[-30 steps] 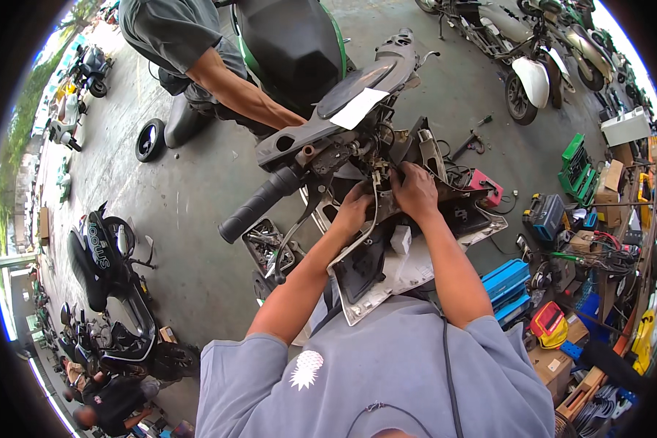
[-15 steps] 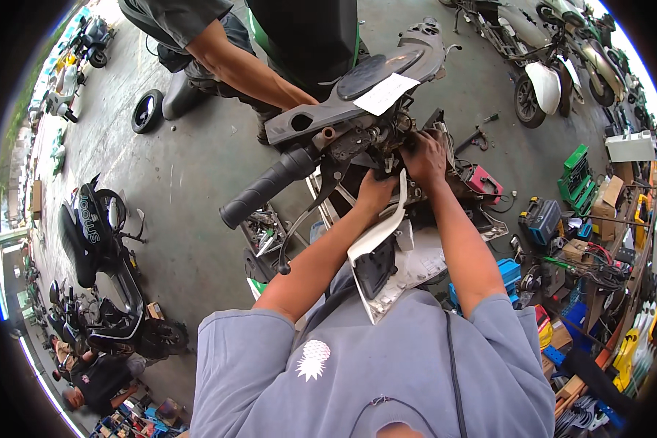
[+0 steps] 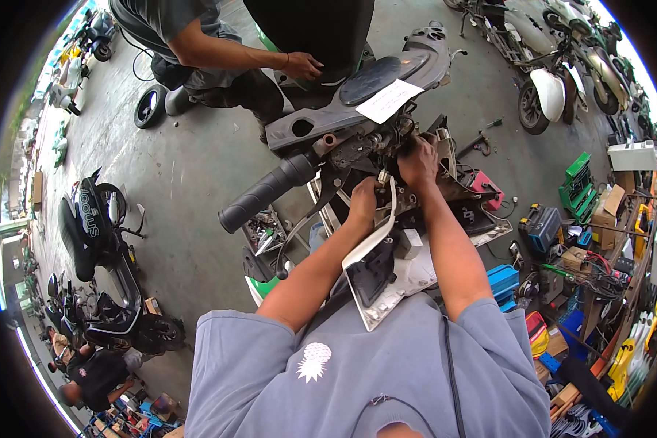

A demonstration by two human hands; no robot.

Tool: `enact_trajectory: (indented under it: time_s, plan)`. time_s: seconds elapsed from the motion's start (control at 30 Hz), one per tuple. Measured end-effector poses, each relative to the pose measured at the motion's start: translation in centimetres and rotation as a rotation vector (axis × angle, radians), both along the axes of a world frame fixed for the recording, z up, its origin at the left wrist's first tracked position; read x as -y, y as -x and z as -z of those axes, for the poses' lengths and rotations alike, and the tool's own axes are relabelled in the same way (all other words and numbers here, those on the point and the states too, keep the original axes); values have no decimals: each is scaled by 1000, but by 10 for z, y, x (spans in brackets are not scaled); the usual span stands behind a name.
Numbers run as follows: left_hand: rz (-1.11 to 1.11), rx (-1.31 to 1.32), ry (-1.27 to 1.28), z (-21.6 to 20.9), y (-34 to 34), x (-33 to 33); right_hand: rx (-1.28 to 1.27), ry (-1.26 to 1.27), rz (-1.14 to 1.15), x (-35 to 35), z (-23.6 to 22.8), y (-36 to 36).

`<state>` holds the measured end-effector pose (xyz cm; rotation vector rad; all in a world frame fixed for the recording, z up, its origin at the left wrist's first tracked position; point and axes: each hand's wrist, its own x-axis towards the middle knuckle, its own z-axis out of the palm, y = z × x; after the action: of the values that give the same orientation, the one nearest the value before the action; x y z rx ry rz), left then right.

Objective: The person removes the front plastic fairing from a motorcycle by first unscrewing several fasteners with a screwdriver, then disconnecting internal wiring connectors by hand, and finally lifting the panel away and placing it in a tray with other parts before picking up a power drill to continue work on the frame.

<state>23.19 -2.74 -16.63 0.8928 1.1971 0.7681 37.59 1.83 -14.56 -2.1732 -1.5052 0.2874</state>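
White paper (image 3: 390,101) with faint writing tops the handlebar cover (image 3: 327,117).

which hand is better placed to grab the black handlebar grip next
Probably the left: the left hand is on the same side as the black grip and closer to it. The right hand is farther across, reaching in among exposed parts.

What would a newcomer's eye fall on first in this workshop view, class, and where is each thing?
Probably the dark grey plastic handlebar cover at upper centre, with a white paper sheet lying on it. Just below are the person's bare left hand and right hand. Further right, a bright green case stands out.
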Motion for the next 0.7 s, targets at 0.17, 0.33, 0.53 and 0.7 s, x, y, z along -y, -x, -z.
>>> enact_trajectory:
  time_s: [0.17, 0.33, 0.53, 0.7]
  plan:
    - [98, -322, -354, 2, 9, 6, -45, -178, -90, 3, 8, -1]
    - [207, -421, -708, 21, 0, 4, -57, -84, -15, -1, -4, 4]
    - [210, -524, -999, 37, 2, 1, -176, -249, -55, -9, 13, 1]
    - [119, -533, -762, 50, -3, 17, -358, -263, -33, -3, 27, -1]
